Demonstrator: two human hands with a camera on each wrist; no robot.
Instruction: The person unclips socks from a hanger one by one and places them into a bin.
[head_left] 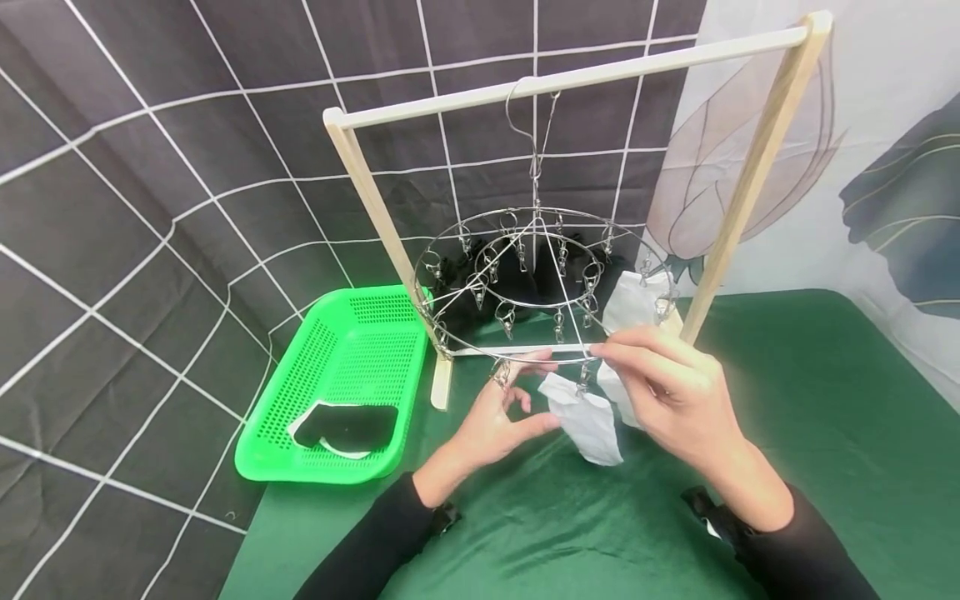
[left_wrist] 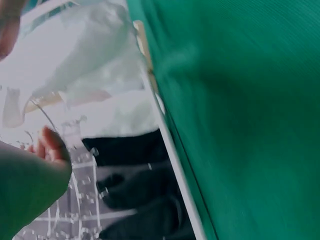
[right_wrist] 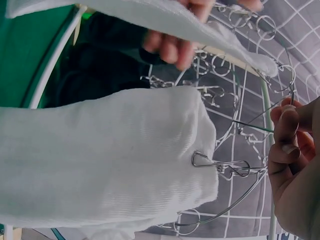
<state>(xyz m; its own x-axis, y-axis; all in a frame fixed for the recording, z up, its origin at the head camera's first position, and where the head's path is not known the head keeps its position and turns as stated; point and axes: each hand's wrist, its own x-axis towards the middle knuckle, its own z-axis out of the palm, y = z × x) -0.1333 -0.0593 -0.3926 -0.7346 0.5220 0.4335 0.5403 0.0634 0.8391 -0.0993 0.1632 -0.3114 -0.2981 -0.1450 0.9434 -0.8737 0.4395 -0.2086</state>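
A round metal clip hanger (head_left: 480,346) with two rings hangs from a wooden frame. My right hand (head_left: 678,392) pinches its outer ring at the near side. A white sock (head_left: 585,421) dangles from a clip between my hands. My left hand (head_left: 487,425) is just left of that sock, thumb stretched toward it, fingers loosely bent by the ring and gripping nothing visible. In the right wrist view, a metal clip (right_wrist: 220,162) holds another white sock (right_wrist: 110,155) by its edge. Dark socks (left_wrist: 145,185) hang on the far side.
A green basket (head_left: 251,454) stands at left, with a black sock (head_left: 352,427) and some white fabric inside. The wooden frame (head_left: 750,183) rises around the hanger on a green-covered table (head_left: 810,400). A dark grid-patterned cloth (head_left: 187,292) hangs behind.
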